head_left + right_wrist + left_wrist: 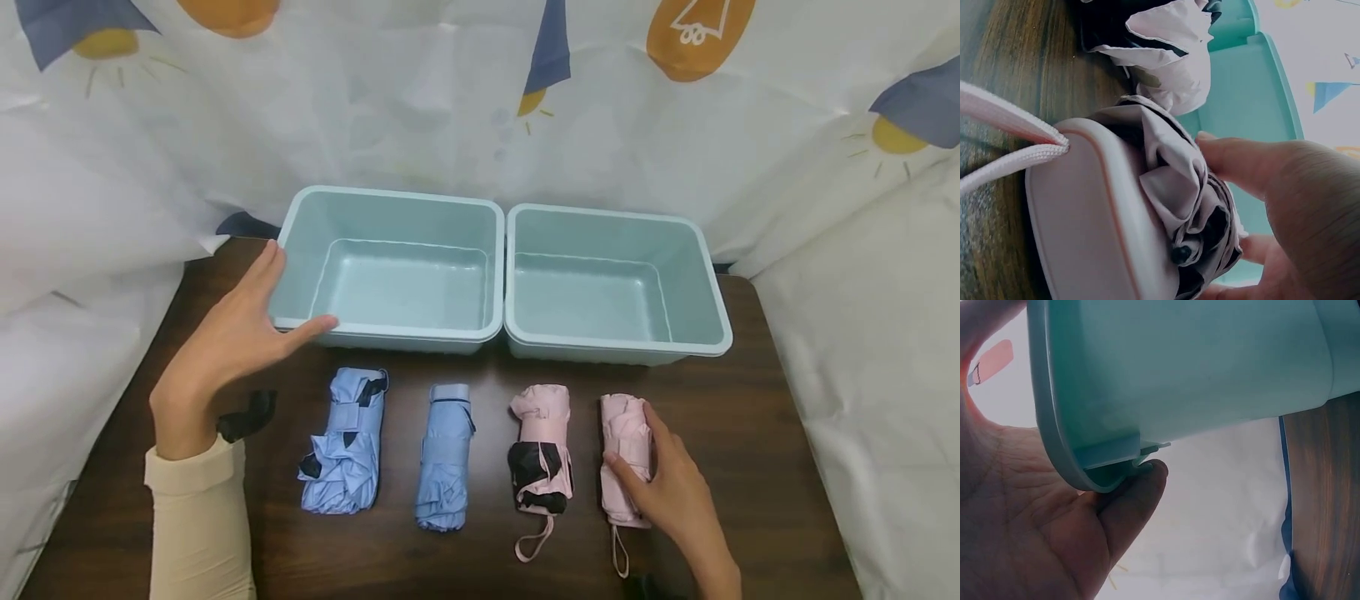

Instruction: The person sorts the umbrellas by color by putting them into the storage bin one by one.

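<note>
In the head view my left hand (236, 325) spans the near left corner of the left light-blue bin (401, 331), thumb over the front rim and fingers along the left side. The left wrist view shows a digit hooked under the bin's rim (1047, 425). My right hand (678, 492) holds the rightmost pink folded umbrella (621, 492), thumb across its top and fingers on its right side. Its pale end cap (1079, 206) and wrist loop (1016, 159) show close up in the right wrist view. The umbrella lies lengthwise on the dark wooden table (495, 567).
Another pink folded umbrella (545, 425), with black lining showing, lies left of the held one. Further left are two blue folded umbrellas (444, 458), (348, 467). The right light-blue bin (618, 340) stands beside the left one. A printed white curtain (420, 108) hangs behind.
</note>
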A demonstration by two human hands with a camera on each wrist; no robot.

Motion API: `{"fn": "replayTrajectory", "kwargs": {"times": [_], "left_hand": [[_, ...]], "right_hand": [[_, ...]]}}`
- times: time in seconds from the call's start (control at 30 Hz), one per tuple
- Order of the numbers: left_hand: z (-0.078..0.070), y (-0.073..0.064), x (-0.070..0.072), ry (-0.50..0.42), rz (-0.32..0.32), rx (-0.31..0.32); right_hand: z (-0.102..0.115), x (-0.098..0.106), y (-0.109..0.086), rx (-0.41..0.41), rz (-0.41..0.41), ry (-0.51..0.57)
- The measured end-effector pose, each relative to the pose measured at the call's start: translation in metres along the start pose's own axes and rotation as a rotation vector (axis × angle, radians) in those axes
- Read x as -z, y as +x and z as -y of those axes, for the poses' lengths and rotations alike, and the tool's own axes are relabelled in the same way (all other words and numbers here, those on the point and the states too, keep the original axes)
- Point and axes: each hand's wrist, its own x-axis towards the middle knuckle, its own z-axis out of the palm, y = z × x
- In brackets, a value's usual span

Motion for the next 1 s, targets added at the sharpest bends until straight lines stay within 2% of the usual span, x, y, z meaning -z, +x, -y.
{"fn": "replayTrajectory", "kwargs": {"times": [0.3, 0.63, 1.0], "left_hand": [[0.0024, 0.0022, -0.0013, 0.007, 0.011, 0.016], [0.0018, 0.0072, -0.0019, -0.050, -0.053, -0.024], [0.0023, 0.0090, -0.0027, -0.048, -0.008, 0.007]], "right_hand": [[0.0019, 0.0007, 0.0013, -0.035, 0.029, -0.008], [0.0028, -0.0062, -0.0004, -0.050, -0.001, 0.006], [0.0022, -0.0025, -0.0026, -0.037, 0.011, -0.008]]}}
